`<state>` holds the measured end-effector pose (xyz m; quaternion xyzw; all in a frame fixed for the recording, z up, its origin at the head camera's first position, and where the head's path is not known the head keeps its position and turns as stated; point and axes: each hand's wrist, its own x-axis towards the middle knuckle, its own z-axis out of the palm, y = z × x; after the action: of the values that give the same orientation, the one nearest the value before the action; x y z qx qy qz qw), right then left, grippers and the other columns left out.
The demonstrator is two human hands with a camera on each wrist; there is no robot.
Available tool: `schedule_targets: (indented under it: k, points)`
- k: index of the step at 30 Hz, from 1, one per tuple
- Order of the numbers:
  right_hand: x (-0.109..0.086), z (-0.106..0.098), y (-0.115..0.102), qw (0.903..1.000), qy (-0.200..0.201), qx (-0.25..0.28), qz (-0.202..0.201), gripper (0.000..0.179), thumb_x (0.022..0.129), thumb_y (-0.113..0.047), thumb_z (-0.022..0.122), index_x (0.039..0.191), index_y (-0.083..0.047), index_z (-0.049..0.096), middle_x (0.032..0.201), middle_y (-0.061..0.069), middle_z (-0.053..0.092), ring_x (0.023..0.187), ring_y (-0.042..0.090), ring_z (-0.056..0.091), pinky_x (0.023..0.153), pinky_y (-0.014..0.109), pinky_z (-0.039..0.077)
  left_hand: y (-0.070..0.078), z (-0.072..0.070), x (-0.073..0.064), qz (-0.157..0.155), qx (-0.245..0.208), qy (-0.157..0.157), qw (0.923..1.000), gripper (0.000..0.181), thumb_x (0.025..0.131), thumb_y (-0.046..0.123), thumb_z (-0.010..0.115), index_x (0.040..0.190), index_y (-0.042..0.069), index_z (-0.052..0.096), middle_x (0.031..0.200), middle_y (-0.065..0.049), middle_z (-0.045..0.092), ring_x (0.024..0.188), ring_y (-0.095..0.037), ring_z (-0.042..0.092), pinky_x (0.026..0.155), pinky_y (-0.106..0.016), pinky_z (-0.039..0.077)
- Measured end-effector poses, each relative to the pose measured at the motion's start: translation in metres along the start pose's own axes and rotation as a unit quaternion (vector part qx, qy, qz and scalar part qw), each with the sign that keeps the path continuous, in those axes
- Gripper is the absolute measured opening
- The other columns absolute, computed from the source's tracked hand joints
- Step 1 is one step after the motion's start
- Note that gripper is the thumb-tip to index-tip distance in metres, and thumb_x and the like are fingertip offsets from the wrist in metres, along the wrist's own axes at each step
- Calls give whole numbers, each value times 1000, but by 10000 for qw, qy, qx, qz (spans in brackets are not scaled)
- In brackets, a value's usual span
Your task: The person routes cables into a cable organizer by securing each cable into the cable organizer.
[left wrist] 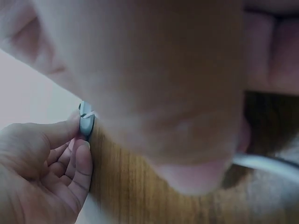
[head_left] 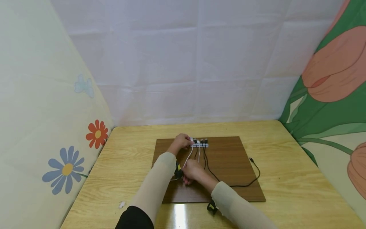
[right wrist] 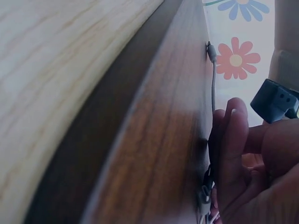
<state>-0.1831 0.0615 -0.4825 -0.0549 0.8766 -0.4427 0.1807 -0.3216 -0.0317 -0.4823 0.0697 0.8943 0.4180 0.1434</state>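
Note:
In the head view my left hand (head_left: 182, 142) pinches the left end of a white cable holder (head_left: 203, 145) near the far edge of a brown board (head_left: 226, 165). The left wrist view shows that hand's thumb and fingertips against the holder's end (left wrist: 86, 123). Below it my right hand (head_left: 193, 170) holds a white cable (head_left: 188, 156) that runs down from the holder. Its other stretch comes out to the left of the hand. In the right wrist view a cable with a small plug (right wrist: 211, 52) extends past the right fingers. The exact grip is partly hidden.
Several black and white cables sit in the holder. One black cable (head_left: 243, 186) trails right, its plug (head_left: 251, 159) beyond the board. Black wrist cameras (head_left: 178, 171) are on the wrists. A small white scrap (head_left: 122, 204) lies on the wooden table (head_left: 108, 178), left of the board.

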Motion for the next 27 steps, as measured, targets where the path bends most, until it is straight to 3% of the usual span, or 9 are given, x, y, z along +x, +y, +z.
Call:
schedule_targets:
  k: [3,7,11,17,27]
  points:
    - [-1,-1,0,10000,-36,53,52,37,100,-10,53,66,-2,64,49,6,63,39,12,61,43,31,55,0,2,0,22,-77,39,10000,23,93,17,75,106,-1,68,98,-12,67,75,-18,63,66,-30,59]
    - [-4,-3,-1,9999,-71,39,98,37,100,-11,54,65,-2,65,49,6,63,39,12,60,44,31,55,-2,3,1,98,-115,68,9999,23,93,16,75,106,-1,67,97,-11,67,73,-17,62,64,-29,58]
    - [-5,-6,-1,9999,-101,-102,62,39,100,-13,55,64,-2,66,48,5,63,39,11,59,44,31,55,-1,2,1,216,152,113,9996,20,95,17,72,105,1,66,95,-12,67,69,-16,61,62,-28,58]
    - [-5,-6,-1,9995,-170,-247,57,39,100,-17,59,65,-3,66,48,4,63,39,11,59,44,30,55,-1,1,0,461,659,105,9967,21,97,20,66,112,7,64,112,-14,66,64,-16,61,60,-29,57]
    - [-5,-8,0,9984,-149,-534,48,40,101,-19,58,65,-4,65,48,2,62,38,10,57,43,30,54,-3,2,5,261,332,62,9991,22,96,17,68,111,3,61,110,-16,65,62,-15,61,60,-29,58]
